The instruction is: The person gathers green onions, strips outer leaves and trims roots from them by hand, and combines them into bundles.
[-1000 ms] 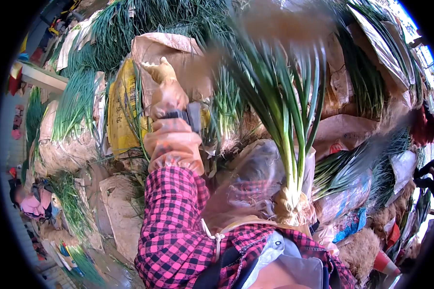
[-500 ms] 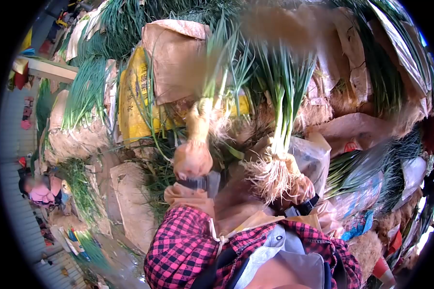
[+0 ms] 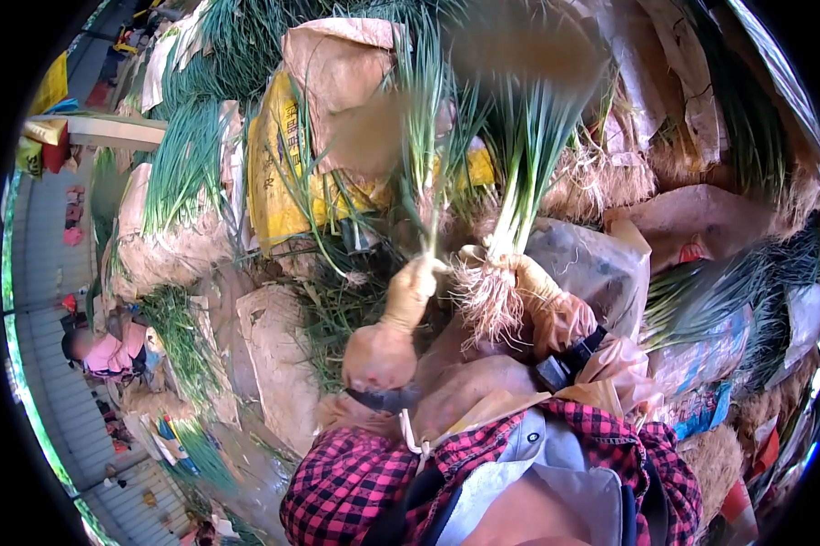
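Note:
My gloved right hand (image 3: pixel 535 282) is closed around the lower end of a thick bunch of green onions (image 3: pixel 519 200). The bunch stands upright, its pale roots (image 3: pixel 487 305) hanging over my lap. Just left of it, my gloved left hand (image 3: pixel 412 291) pinches the base of a few thin onion stalks (image 3: pixel 431 238), whose leaves point away from me. The two hands are close together, and the exact number of stalks in the left one is hard to tell.
A yellow printed sack (image 3: pixel 273 182) and a brown sack (image 3: pixel 337 68) lie beyond my left hand. More onion bundles (image 3: pixel 187 164) surround me, with a clear plastic bag (image 3: pixel 592 268) at right. A person in pink (image 3: pixel 114 350) sits at far left.
My left hand, first empty and stretched out, took hold of onions and came back toward the bunch. My right hand's bunch has tilted, and its roots now face my lap.

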`<state>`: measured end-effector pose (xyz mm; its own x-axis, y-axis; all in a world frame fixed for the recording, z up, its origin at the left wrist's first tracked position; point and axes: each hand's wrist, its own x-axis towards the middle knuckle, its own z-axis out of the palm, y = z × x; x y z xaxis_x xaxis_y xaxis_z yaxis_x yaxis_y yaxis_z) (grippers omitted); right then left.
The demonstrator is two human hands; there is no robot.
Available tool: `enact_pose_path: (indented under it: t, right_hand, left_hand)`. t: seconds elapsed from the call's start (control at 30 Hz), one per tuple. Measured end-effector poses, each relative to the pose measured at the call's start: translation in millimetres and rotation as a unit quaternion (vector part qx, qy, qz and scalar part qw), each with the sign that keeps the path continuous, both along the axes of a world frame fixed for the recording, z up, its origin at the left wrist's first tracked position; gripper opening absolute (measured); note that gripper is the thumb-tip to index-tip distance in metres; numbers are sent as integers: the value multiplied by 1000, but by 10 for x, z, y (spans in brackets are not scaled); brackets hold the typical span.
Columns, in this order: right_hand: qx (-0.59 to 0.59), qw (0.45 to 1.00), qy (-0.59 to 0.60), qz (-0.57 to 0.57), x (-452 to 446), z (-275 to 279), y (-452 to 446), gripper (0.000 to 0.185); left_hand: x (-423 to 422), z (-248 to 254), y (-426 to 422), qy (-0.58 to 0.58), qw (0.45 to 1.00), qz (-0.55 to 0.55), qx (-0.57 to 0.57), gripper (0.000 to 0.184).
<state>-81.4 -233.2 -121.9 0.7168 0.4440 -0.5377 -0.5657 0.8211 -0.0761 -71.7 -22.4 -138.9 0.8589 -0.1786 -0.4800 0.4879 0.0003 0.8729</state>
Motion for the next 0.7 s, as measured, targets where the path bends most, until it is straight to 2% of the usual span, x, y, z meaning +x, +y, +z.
enact_pose_path:
  t: [0.03,0.07,0.1,0.13,0.17,0.2,0.23,0.27,0.3,0.33,0.37,0.4,0.47,0.53,0.6,0.63,0.67,0.7]
  right_hand:
    - [1,1000,-25,14,19,-124,-2,37]
    - [-1,1000,-27,11,-4,-222,-11,37]
    - [-8,999,-34,0,-31,-228,-33,38]
    - [-17,999,-41,-8,-64,-251,-67,38]
    - [-1,999,-48,-19,-69,-378,-79,39]
    - [-2,998,-52,-20,-85,-438,-106,39]
    - [0,997,-73,-20,-94,-485,-126,39]
    - [4,995,-93,-23,-83,-510,-131,39]
    - [16,996,-84,-25,-81,-516,-107,41]
    - [14,997,-70,-17,-69,-434,-86,42]
    - [12,998,-56,-13,-98,-431,-57,41]
    - [6,999,-50,-10,-66,-417,-48,40]
    - [4,998,-70,-7,-57,-307,-52,39]
    - [9,997,-82,-11,-82,-284,-71,40]
    - [-20,994,-108,-5,-79,-420,-108,42]
    - [-39,991,-125,-7,-77,-495,-130,44]
    - [4,993,-118,-27,-83,-581,-142,43]
    - [9,992,-118,-34,-66,-441,-132,43]
  left_hand:
    - [-50,-60,37,-83,983,-43,161,29]
    - [-66,-198,73,-165,932,-86,312,32]
    - [-78,-341,264,-213,862,-212,408,36]
    - [-112,-512,542,-254,766,-330,490,40]
    - [-163,-787,762,-52,728,-462,504,43]
    - [-234,-936,957,152,645,-566,491,46]
    - [-466,-845,1174,-93,617,-574,531,49]
    - [-634,-789,1327,-330,548,-550,537,54]
    - [-346,-673,983,69,597,-569,561,28]
    - [-226,-825,1017,-121,673,-508,525,38]
    - [2,-522,655,-262,776,-341,462,29]
    - [287,-68,178,-229,836,-196,459,29]
    - [847,49,-283,-302,814,-8,496,25]
    - [1439,-317,-376,-264,725,18,636,34]
    - [1647,-275,-351,-103,845,-58,522,35]
    - [1643,-214,-310,-144,847,-36,511,32]
    - [1594,-172,-280,-99,904,-1,417,34]
    - [1578,-434,-141,-102,970,-11,221,32]
